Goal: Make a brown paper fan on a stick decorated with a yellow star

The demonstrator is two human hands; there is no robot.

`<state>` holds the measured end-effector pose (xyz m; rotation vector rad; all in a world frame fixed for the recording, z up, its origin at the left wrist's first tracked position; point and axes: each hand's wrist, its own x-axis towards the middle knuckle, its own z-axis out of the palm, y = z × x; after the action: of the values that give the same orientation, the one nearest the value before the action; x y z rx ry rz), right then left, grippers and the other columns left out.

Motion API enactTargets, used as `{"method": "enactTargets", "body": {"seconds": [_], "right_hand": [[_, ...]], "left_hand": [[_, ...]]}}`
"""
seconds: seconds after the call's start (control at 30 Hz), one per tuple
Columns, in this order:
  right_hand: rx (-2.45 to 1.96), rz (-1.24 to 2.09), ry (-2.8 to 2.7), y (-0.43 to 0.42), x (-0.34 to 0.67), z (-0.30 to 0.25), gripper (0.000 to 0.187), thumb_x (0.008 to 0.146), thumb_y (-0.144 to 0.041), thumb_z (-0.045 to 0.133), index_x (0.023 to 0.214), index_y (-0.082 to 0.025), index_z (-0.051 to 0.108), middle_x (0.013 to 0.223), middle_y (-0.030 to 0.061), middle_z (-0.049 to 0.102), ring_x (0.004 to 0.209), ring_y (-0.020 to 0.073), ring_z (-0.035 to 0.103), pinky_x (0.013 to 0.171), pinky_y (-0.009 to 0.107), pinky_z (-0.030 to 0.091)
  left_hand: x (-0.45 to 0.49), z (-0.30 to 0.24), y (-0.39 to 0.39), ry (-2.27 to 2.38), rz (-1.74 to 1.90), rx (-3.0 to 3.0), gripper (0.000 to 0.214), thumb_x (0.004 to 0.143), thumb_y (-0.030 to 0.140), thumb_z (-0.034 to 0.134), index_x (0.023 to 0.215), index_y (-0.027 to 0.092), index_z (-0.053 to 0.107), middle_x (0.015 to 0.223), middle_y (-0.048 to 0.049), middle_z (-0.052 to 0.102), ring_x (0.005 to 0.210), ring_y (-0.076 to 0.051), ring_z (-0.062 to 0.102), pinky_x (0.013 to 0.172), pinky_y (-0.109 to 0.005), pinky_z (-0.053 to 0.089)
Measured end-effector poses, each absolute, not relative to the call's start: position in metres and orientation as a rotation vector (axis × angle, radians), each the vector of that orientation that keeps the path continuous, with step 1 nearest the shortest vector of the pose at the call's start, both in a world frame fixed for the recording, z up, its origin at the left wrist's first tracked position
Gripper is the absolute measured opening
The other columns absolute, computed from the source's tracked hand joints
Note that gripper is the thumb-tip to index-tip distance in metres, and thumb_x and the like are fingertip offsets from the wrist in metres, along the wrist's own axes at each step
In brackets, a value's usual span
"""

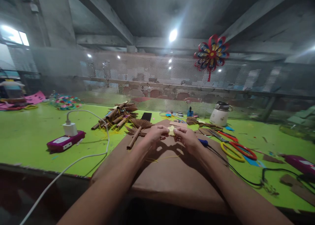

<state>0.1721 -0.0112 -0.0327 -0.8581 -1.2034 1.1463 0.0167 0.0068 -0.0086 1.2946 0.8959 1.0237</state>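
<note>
My left hand and my right hand meet above a brown paper sheet on the green table. Both pinch a small pale yellow paper piece between their fingertips. A thin yellow strand lies on the brown sheet under my wrists. A brown pleated paper fan on a rolled handle lies just left of my left hand.
A pile of brown paper rolls and a black phone lie behind. A white charger sits on a magenta power strip at left. Yellow and red scissors lie right, near a white jar. A colourful pinwheel hangs on the mesh.
</note>
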Motion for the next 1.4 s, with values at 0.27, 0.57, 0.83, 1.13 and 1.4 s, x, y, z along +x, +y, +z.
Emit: {"method": "enactTargets", "body": {"seconds": [0.27,0.57,0.83,1.13,1.4], "right_hand": [[-0.888,1.186,-1.038,-0.0138,0.1708,-0.0279,0.04,0.062,-0.054,0.072,0.062,-0.015,0.059,0.058,0.0008,0.057,0.053,0.012,0.052,0.051,0.025,0.041],[-0.91,1.108,-1.185,-0.015,0.1736,-0.0298,0.028,0.058,-0.038,0.076,0.065,-0.014,0.064,0.06,-0.0002,0.058,0.055,0.0098,0.049,0.055,0.024,0.038],[-0.899,1.043,-1.218,-0.0129,0.1723,-0.0298,0.029,0.057,-0.04,0.077,0.059,-0.016,0.06,0.056,-0.0008,0.056,0.051,0.0102,0.046,0.053,0.026,0.037],[-0.934,0.952,-1.334,-0.0128,0.1678,-0.0309,0.03,0.062,-0.045,0.074,0.063,-0.017,0.064,0.055,-0.0007,0.056,0.052,0.0117,0.047,0.054,0.027,0.038],[-0.931,0.912,-1.407,-0.0168,0.1672,-0.0275,0.029,0.062,-0.044,0.074,0.065,-0.016,0.067,0.055,-0.0005,0.056,0.051,0.0112,0.046,0.054,0.027,0.039]], "left_hand": [[0.0157,-0.0141,0.0145,0.812,1.058,1.301,0.011,0.063,0.023,0.069,0.062,0.017,0.061,0.066,-0.0036,0.058,0.065,-0.013,0.053,0.062,-0.026,0.038],[0.0149,-0.0123,0.0124,0.764,1.043,1.285,0.012,0.063,0.024,0.07,0.063,0.016,0.061,0.068,-0.0036,0.057,0.067,-0.013,0.053,0.063,-0.026,0.038],[0.0136,-0.011,0.0128,0.759,1.036,1.175,0.023,0.07,0.038,0.067,0.071,0.015,0.064,0.07,-0.0047,0.06,0.066,-0.012,0.053,0.062,-0.025,0.039],[0.0109,-0.0083,0.0101,0.738,1.053,1.161,0.038,0.069,0.053,0.066,0.075,0.016,0.065,0.075,-0.0062,0.061,0.07,-0.015,0.053,0.063,-0.026,0.039],[0.0115,-0.0147,0.0135,0.674,1.042,1.25,0.021,0.058,0.029,0.077,0.069,0.015,0.065,0.075,-0.0038,0.061,0.069,-0.012,0.052,0.067,-0.025,0.038]]}}
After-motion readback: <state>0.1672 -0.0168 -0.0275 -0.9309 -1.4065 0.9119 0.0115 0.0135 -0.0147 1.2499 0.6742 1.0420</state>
